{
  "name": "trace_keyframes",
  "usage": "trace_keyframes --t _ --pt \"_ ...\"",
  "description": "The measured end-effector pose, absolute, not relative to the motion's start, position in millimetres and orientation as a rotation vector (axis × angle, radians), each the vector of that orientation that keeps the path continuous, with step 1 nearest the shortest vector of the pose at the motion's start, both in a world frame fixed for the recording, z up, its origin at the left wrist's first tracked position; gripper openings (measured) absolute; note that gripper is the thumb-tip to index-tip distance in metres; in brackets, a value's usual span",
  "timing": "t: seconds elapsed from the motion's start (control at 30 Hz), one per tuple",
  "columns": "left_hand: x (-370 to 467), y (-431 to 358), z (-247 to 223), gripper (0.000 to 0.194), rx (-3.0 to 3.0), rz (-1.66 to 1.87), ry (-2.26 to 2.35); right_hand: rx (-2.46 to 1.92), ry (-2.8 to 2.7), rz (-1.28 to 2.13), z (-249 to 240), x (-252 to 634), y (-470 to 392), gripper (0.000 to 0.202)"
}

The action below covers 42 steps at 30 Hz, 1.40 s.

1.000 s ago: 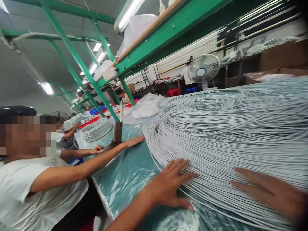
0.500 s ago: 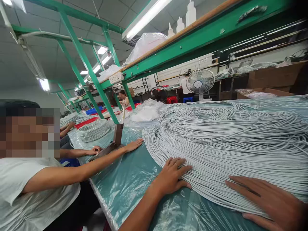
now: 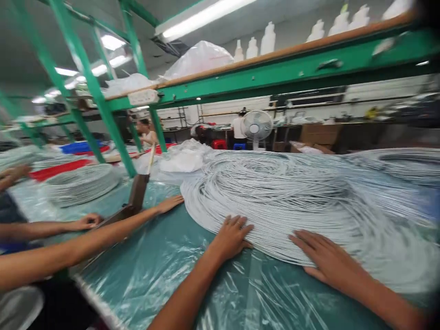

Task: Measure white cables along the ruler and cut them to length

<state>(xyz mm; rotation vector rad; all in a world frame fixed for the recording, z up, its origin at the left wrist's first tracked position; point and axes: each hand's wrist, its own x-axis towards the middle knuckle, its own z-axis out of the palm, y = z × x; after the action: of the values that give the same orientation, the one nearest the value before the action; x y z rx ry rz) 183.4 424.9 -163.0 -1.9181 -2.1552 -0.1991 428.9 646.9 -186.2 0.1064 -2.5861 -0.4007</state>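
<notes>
A wide, flat coil of pale grey cable (image 3: 264, 201) lies spread over the plastic-covered green table (image 3: 165, 256). My left hand (image 3: 231, 236) rests on the coil's near left edge, fingers spread, palm down. Farther right, my right hand (image 3: 328, 259) lies flat on the near edge of the same cable, its fingers extended and slightly apart. Neither hand is wrapped round anything. On the left, a co-worker's hand (image 3: 171, 203) touches the coil's left edge.
Beside the co-worker's other hand (image 3: 88, 221) stands a dark metal lever tool (image 3: 138, 192). A smaller cable coil (image 3: 82, 183) lies behind it, and another coil (image 3: 402, 160) lies far right. White plastic bags (image 3: 187, 156) sit behind, under a green shelf (image 3: 254, 75) holding bottles.
My view has swung to the right, bringing the far-right coil in and moving the co-worker's upper body out. Both my hands still lie flat on the cable.
</notes>
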Motion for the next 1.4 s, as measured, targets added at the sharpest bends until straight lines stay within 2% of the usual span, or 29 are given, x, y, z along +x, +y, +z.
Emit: trace_keyframes --t 0.1,0.3,0.37,0.47,0.57,0.7,0.87,0.97,1.07,1.23,1.4 --pt "176 438 -160 0.053 -1.948 -0.223 -2.136 0.008 -2.716 -0.566 -176 427 645 0.066" --pt "170 457 -150 0.042 -1.904 -0.231 -2.168 -0.236 -2.877 -0.618 -154 412 657 0.05" --pt "169 460 -148 0.053 -1.919 -0.23 -2.172 -0.262 -2.92 -0.615 -148 406 661 0.045" --pt "169 462 -146 0.085 -1.98 -0.221 -2.139 -0.224 -2.98 -0.595 -143 406 664 0.046" --pt "170 466 -144 0.092 -1.947 -0.266 -2.108 -0.166 -3.018 -0.55 -142 415 664 0.058" --pt "171 471 -146 0.085 -1.93 -0.296 -2.001 -0.108 -3.07 -0.503 -141 425 666 0.074" --pt "166 479 -150 0.056 -2.038 -0.15 -2.043 -0.127 -3.151 -0.536 -133 412 672 0.059" --pt "166 488 -145 0.046 -1.98 -0.109 -2.131 -0.195 -3.151 -0.535 -126 399 681 0.042" --pt "167 497 -138 0.047 -1.937 -0.084 -2.177 -0.25 -3.126 -0.52 -122 392 691 0.036" --pt "168 505 -135 0.066 -2.025 -0.026 -2.178 -0.221 -3.103 -0.475 -125 391 694 0.038" --pt "169 507 -134 0.056 -1.986 0.026 -2.217 -0.185 -2.974 -0.352 -130 408 675 0.053"
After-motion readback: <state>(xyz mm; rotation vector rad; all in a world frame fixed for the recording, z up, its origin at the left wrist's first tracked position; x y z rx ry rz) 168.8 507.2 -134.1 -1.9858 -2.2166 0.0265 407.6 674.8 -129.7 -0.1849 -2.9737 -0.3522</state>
